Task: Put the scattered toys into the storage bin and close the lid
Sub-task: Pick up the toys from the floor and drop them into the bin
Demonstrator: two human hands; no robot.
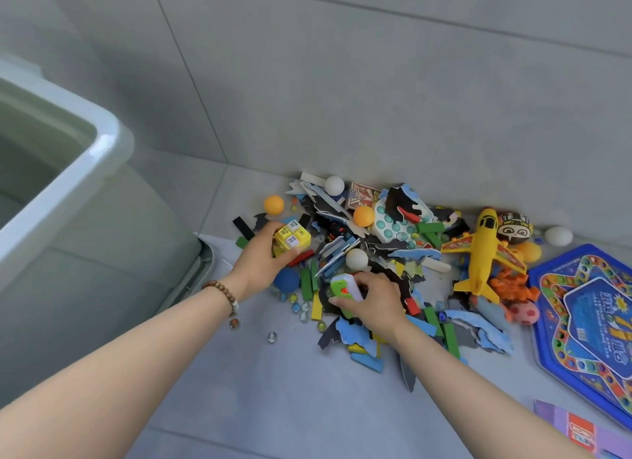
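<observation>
The left hand curls its fingers round a yellow cube; the right hand pinches a green-and-white toy between thumb and fingers, both down in the toy pile. The storage bin stands open near the left, probably for short carries.

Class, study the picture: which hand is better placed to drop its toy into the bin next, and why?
Probably the left: the left hand grips the yellow cube nearer the storage bin; the right hand, holding a green toy, lies farther off.
</observation>
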